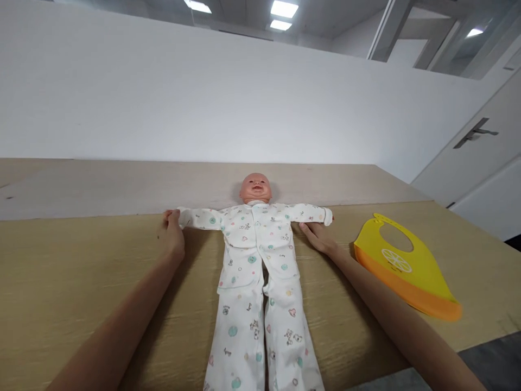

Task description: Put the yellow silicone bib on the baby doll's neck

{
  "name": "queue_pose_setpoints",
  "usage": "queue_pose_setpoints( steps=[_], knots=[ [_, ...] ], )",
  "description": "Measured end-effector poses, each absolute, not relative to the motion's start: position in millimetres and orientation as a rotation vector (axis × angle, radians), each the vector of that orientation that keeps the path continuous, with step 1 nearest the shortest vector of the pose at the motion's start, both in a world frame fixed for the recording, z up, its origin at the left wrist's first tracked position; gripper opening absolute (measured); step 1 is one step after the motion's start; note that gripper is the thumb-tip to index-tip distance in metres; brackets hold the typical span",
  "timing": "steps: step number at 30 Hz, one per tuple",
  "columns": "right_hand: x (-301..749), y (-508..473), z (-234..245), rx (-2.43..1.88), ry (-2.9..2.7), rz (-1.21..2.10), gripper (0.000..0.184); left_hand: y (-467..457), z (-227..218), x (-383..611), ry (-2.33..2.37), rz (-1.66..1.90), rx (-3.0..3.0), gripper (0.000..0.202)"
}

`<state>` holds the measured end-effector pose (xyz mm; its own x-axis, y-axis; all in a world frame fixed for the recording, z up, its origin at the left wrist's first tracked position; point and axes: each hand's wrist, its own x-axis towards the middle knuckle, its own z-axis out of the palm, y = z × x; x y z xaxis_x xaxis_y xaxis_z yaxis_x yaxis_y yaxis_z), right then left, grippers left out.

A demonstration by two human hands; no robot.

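Observation:
A baby doll (255, 187) lies on its back on the table, arms stretched out to both sides. It wears a white long-sleeved top (257, 239) and white trousers (240, 331), both printed with small animals, hearts and dots. At the end of the sleeve on the left, my left hand (174, 231) is closed around the doll's hand and cuff. My right hand (319, 237) touches the other sleeve from below, its thumb along the lower edge; the remaining fingers are hidden under that sleeve. The top's front edges part slightly near the hem.
A yellow silicone bib (411, 279) with an orange pocket lies on the wooden table (101, 266) to the right. Behind the table rises a white wall (203, 98). A door with a metal handle (474, 133) is at the right.

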<state>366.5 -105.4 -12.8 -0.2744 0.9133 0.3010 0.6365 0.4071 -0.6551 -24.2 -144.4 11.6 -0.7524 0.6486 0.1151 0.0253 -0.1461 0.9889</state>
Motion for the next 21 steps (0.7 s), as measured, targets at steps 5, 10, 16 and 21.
queue_pose_setpoints(
  steps=[5, 10, 16, 21],
  knots=[
    [368.0, -111.6, -15.7, -1.304, -2.186, 0.439, 0.047, -146.9, 9.8, -27.8, 1.977, 1.848, 0.779, 0.028],
    [365.3, -118.6, -13.7, -1.436, -2.333, 0.256, 0.051, -149.6, 16.7, -33.6, 2.152, 1.67, 0.665, 0.025],
    [357.2, -135.0, -7.1, -1.621, -2.301, 0.11, 0.038, -150.6, 20.5, -41.6, 2.219, 1.601, 0.689, 0.027],
    [351.5, -144.1, -1.7, -1.725, -2.324, 0.029, 0.036, -143.6, 10.4, -59.3, 2.049, 1.61, 0.71, 0.017]
  ],
)
